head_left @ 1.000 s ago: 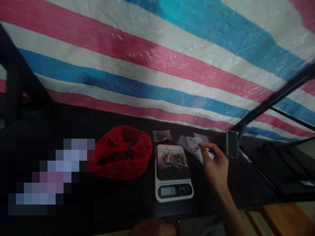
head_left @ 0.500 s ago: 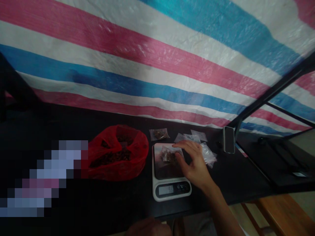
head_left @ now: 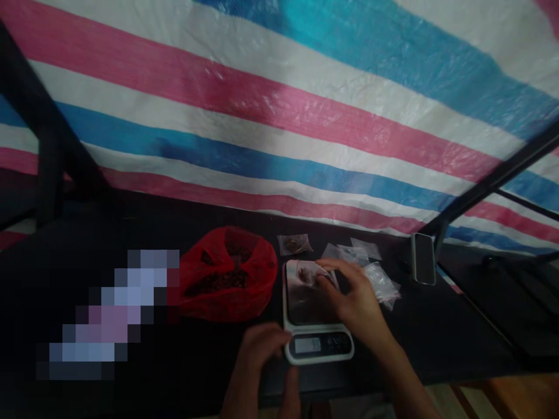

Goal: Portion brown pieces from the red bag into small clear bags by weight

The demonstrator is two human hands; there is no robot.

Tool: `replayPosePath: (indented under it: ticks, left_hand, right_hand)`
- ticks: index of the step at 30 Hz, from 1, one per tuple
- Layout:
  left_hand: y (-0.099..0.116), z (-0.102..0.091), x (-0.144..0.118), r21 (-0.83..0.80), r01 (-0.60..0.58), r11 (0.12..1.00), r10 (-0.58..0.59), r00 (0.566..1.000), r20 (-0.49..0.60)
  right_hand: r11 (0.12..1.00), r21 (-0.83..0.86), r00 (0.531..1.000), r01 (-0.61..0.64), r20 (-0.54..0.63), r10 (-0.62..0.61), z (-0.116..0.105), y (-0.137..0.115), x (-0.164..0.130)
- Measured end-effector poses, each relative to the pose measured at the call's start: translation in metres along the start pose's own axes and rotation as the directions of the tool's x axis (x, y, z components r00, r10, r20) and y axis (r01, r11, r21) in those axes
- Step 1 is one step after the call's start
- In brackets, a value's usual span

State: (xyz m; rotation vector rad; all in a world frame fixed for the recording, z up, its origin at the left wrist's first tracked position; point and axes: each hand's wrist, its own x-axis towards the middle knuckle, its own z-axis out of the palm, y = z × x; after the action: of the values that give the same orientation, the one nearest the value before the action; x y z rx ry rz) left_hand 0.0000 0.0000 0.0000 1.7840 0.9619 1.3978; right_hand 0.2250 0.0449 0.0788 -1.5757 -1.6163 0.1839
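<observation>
While right hand (head_left: 356, 299) fingers now pinch the small bag (head_left: 308, 273) off the scale (head_left: 305, 314), left hand (head_left: 257, 355) has come up, loosely curled, empty, beside its display.

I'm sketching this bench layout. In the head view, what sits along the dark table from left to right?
Red bag of brown bits → left hand → white scale with a small pouch on it → right hand on that pouch → loose clear pouches → small upright grey block.

Glossy scale (head_left: 305, 297), crinkly plastic bag (head_left: 229, 273)
</observation>
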Motion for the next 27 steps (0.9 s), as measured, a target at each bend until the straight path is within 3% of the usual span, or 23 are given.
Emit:
replayPosePath:
  ticks: [1,3,5,7,10,12,14,17,20,23,27]
  left_hand:
    - [0.003,0.001,0.006,-0.024,0.109,0.994,-0.111,0.992,-0.053]
    - [0.007,0.003,0.021,-0.139,0.286,0.948,-0.290,0.957,-0.003]
    - [0.011,0.001,0.036,-0.267,0.404,0.875,-0.405,0.913,0.054]
    - [0.016,-0.002,0.048,-0.390,0.454,0.801,-0.450,0.886,0.107]
    - [0.025,-0.008,0.058,-0.477,0.453,0.753,-0.475,0.876,0.082]
    - [0.028,-0.011,0.059,-0.441,0.435,0.785,-0.489,0.872,-0.011]
    - [0.027,-0.014,0.055,-0.344,0.406,0.846,-0.461,0.883,-0.089]
    - [0.018,-0.020,0.043,-0.137,0.341,0.930,-0.360,0.920,-0.156]
    - [0.006,-0.029,0.032,0.059,0.300,0.952,-0.286,0.942,-0.177]
    - [0.003,-0.038,0.028,0.130,0.285,0.950,-0.260,0.948,-0.182]
    - [0.008,-0.044,0.032,0.004,0.279,0.960,-0.272,0.938,-0.216]
  right_hand:
    - [0.997,0.071,1.000,-0.009,-0.029,0.011,0.004,-0.007,-0.002]
    - [0.980,0.199,0.999,-0.015,-0.040,0.024,0.013,-0.025,-0.008]
    - [0.964,0.265,0.999,0.008,0.030,-0.017,0.020,-0.047,-0.015]
    - [0.946,0.319,0.980,0.065,0.156,-0.120,0.023,-0.065,-0.018]
    - [0.920,0.378,0.949,0.103,0.240,-0.205,0.026,-0.076,-0.005]
    - [0.929,0.349,0.959,0.125,0.198,-0.203,0.034,-0.076,0.017]
    - [0.961,0.210,0.942,0.178,0.246,-0.228,0.051,-0.076,0.044]
    - [0.932,-0.068,0.832,0.356,0.477,-0.283,0.085,-0.081,0.075]
    - [0.837,-0.195,0.719,0.511,0.631,-0.291,0.109,-0.088,0.090]
    - [0.807,-0.198,0.679,0.556,0.669,-0.304,0.112,-0.088,0.091]
    - [0.811,-0.129,0.636,0.570,0.694,-0.337,0.104,-0.090,0.085]
